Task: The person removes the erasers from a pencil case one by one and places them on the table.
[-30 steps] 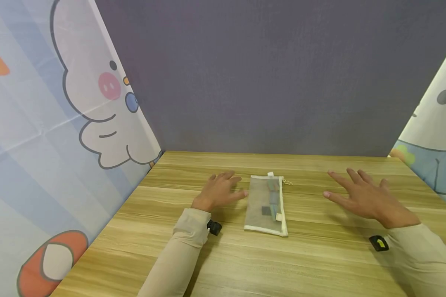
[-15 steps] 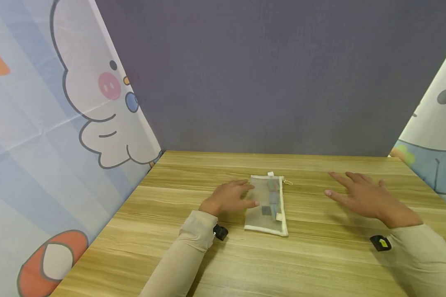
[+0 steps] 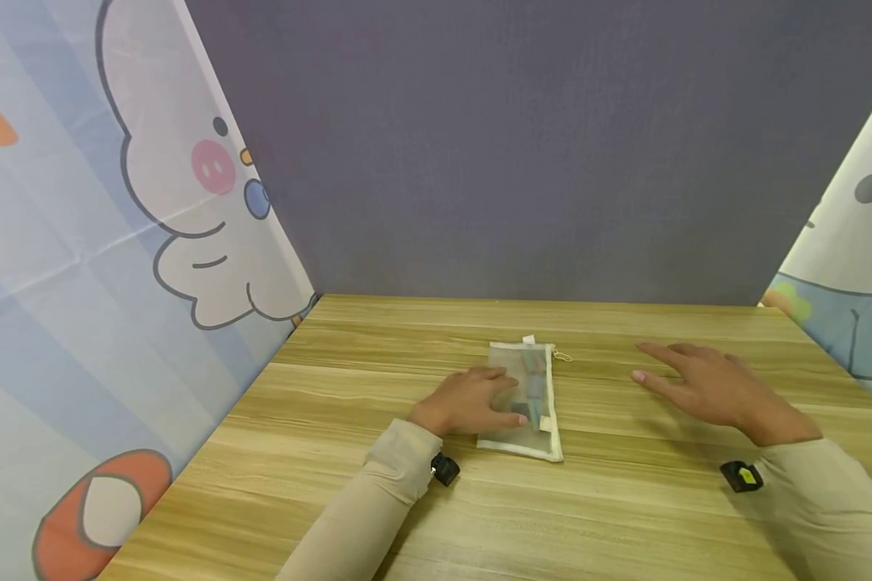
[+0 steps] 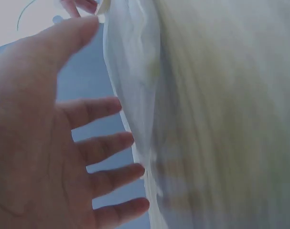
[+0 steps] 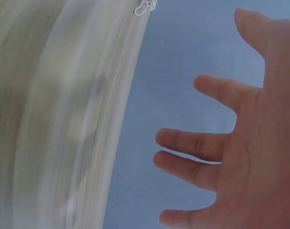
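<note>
A translucent zip pouch (image 3: 509, 432) with off-white trim lies flat on the wooden table. Blurry bluish and dark shapes (image 3: 534, 386) show through its right half. At the top right corner a small cord loop (image 3: 563, 356) sticks out. My left hand (image 3: 468, 401) is over the pouch's left part, fingers spread and relaxed, covering some of that side. Its fingertips come close to the pouch edge (image 4: 135, 71) in the left wrist view; I cannot tell whether they touch. Well to the right of the pouch, my right hand (image 3: 715, 390) hovers with loosely spread fingers and holds nothing.
Beneath everything is a wood-grain table (image 3: 334, 387). A dark grey panel (image 3: 538, 153) stands along its far edge. Cloths printed with cartoon figures hang at the left (image 3: 58, 266) and at the right (image 3: 843, 250).
My left hand has moved right and a little nearer to me, from beside the pouch to over its left part. The right hand has barely shifted; the pouch stays in place.
</note>
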`<state>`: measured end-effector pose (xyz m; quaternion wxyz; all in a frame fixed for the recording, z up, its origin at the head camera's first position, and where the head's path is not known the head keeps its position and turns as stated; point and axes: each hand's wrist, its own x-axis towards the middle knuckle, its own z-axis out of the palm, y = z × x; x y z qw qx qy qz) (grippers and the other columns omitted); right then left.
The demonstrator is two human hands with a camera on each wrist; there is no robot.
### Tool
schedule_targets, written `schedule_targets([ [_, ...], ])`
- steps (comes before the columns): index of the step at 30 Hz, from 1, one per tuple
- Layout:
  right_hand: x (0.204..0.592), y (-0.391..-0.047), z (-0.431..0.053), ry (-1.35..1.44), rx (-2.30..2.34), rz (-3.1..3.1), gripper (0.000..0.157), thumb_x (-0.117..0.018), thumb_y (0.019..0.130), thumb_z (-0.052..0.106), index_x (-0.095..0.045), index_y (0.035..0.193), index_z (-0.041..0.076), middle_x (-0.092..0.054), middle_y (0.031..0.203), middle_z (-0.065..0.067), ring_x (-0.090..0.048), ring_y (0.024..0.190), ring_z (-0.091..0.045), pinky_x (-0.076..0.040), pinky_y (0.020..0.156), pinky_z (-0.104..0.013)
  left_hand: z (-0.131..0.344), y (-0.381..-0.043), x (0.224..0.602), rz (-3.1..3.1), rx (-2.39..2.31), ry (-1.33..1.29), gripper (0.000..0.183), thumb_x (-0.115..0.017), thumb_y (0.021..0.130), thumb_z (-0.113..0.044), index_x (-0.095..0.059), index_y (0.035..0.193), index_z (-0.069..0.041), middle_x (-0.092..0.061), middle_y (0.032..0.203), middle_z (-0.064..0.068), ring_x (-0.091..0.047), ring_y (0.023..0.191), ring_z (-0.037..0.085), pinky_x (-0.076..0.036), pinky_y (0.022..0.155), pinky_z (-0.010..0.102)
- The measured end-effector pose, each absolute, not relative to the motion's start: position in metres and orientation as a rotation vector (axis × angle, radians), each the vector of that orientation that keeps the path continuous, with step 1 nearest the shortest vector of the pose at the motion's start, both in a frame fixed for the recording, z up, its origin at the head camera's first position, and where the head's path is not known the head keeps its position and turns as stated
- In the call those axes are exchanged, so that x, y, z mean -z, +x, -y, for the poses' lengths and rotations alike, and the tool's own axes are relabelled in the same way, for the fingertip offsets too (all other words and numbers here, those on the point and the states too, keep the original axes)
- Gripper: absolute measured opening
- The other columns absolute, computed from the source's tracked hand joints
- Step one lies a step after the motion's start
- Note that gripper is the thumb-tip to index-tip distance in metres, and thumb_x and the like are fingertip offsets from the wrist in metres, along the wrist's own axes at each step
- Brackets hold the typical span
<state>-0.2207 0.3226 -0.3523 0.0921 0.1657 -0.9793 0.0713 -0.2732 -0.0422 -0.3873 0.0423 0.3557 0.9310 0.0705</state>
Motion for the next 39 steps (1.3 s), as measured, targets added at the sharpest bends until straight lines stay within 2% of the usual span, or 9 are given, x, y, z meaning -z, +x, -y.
schedule_targets([
  [10,0.356,-0.221,-0.321,0.53,-0.259,2.901,0.057,-0.054,0.101,0.051,-0.06,0.141,0.011,-0.062,0.128,-0.027,-0.057,0.115,-0.049,-0.046,0.08,-0.068,0.037,-0.273,0.39,-2.808,-0.29,1.18,0.071,-0.047,0.1,-0.062,-0.039,0.156,-0.02,-0.034,0.16,0.007,-0.029,0.147,0.025,-0.024,0.118,0.041],
  [15,0.357,-0.222,-0.317,0.568,-0.287,2.893,0.051,-0.055,0.101,0.047,-0.067,0.133,0.009,-0.065,0.123,-0.026,-0.059,0.113,-0.048,-0.046,0.084,-0.066,0.033,-0.272,0.389,-2.728,-0.391,1.137,0.071,-0.051,0.099,-0.059,-0.038,0.157,-0.019,-0.028,0.162,0.01,-0.02,0.15,0.027,-0.022,0.119,0.042],
  [20,0.358,-0.224,-0.312,0.582,-0.367,2.939,0.053,-0.053,0.102,0.047,-0.064,0.136,0.007,-0.062,0.128,-0.028,-0.057,0.116,-0.051,-0.046,0.086,-0.066,0.028,-0.272,0.388,-2.693,-0.406,1.143,0.069,-0.054,0.098,-0.059,-0.046,0.15,-0.015,-0.024,0.162,0.016,-0.019,0.15,0.032,-0.023,0.119,0.041],
  [23,0.359,-0.225,-0.308,0.568,-0.413,2.972,0.058,-0.051,0.103,0.049,-0.059,0.14,0.005,-0.059,0.13,-0.03,-0.056,0.116,-0.051,-0.046,0.085,-0.066,0.025,-0.273,0.388,-2.683,-0.4,1.119,0.072,-0.056,0.097,-0.06,-0.045,0.151,-0.013,-0.024,0.163,0.014,-0.02,0.15,0.028,-0.023,0.119,0.037],
  [27,0.361,-0.229,-0.303,0.578,-0.505,3.001,0.065,-0.05,0.104,0.049,-0.051,0.145,-0.001,-0.056,0.134,-0.031,-0.059,0.115,-0.048,-0.047,0.087,-0.064,0.022,-0.274,0.385,-2.672,-0.4,1.113,0.07,-0.059,0.096,-0.059,-0.049,0.148,-0.013,-0.03,0.161,0.01,-0.022,0.15,0.019,-0.024,0.118,0.032],
  [29,0.362,-0.232,-0.299,0.598,-0.553,3.009,0.067,-0.05,0.104,0.049,-0.048,0.146,-0.003,-0.056,0.135,-0.031,-0.061,0.114,-0.046,-0.047,0.088,-0.063,0.019,-0.276,0.383,-2.669,-0.388,1.145,0.062,-0.06,0.096,-0.058,-0.057,0.137,-0.011,-0.041,0.156,0.009,-0.025,0.149,0.018,-0.028,0.116,0.03],
  [32,0.363,-0.238,-0.291,0.625,-0.598,3.011,0.067,-0.05,0.104,0.048,-0.048,0.146,-0.004,-0.056,0.135,-0.03,-0.061,0.114,-0.045,-0.047,0.09,-0.062,0.016,-0.279,0.381,-2.656,-0.366,1.185,0.056,-0.061,0.096,-0.055,-0.06,0.131,-0.011,-0.05,0.149,0.006,-0.027,0.148,0.018,-0.03,0.115,0.03],
  [35,0.363,-0.244,-0.284,0.635,-0.635,3.017,0.068,-0.05,0.104,0.048,-0.046,0.146,-0.005,-0.057,0.133,-0.031,-0.06,0.115,-0.046,-0.047,0.09,-0.062,0.014,-0.28,0.379,-2.647,-0.325,1.195,0.063,-0.063,0.096,-0.054,-0.054,0.142,-0.011,-0.05,0.149,0.005,-0.025,0.149,0.017,-0.028,0.116,0.029],
  [39,0.363,-0.252,-0.277,0.623,-0.661,3.037,0.069,-0.052,0.103,0.05,-0.046,0.147,-0.003,-0.059,0.13,-0.03,-0.06,0.115,-0.046,-0.048,0.089,-0.061,0.014,-0.28,0.376,-2.643,-0.332,1.14,0.08,-0.066,0.094,-0.052,-0.036,0.157,-0.013,-0.037,0.159,0.004,-0.025,0.148,0.016,-0.026,0.117,0.03],
])
